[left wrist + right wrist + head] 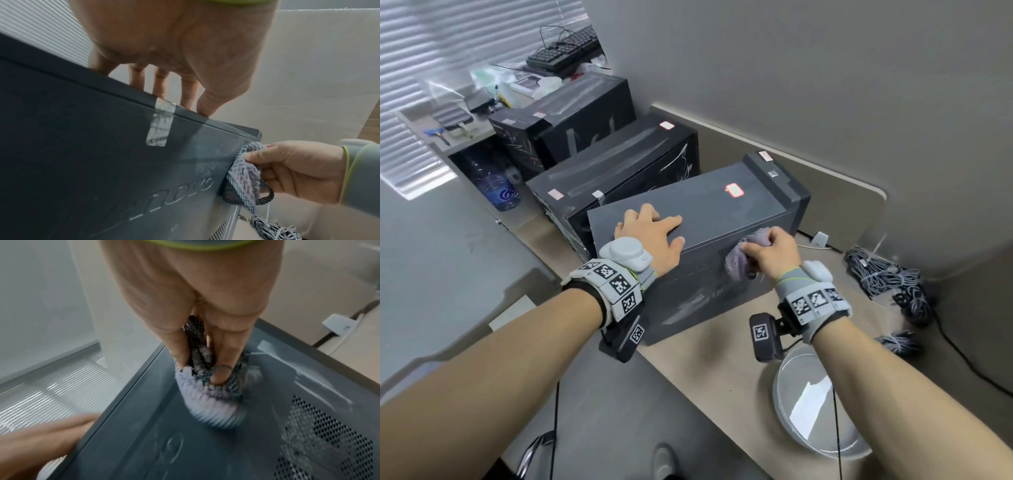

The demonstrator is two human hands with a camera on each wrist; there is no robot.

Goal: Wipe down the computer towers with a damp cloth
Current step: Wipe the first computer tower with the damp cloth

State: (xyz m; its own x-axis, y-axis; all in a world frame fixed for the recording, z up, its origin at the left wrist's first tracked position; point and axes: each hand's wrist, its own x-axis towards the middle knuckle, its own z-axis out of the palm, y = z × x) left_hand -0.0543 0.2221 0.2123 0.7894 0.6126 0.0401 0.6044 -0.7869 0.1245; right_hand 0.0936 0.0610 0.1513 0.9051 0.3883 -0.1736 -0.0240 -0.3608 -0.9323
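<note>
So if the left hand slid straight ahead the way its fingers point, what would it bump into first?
Probably nothing at once: the left hand lies flat on the nearest tower, fingers pointing along its top. The red-edged sticker lies roughly ahead, though the exact line is hard to judge.

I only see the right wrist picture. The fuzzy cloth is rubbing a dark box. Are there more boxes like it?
Observer: Yes. Behind the near computer tower stand two more towers in a row.
Operator: What's the other hand doing?
Observer: The left hand rests flat on the near tower's top.
Operator: Is there water anywhere?
Observer: A metal basin sits on the desk, below the right hand that grips the cloth; whether it holds water, I cannot tell.
</note>
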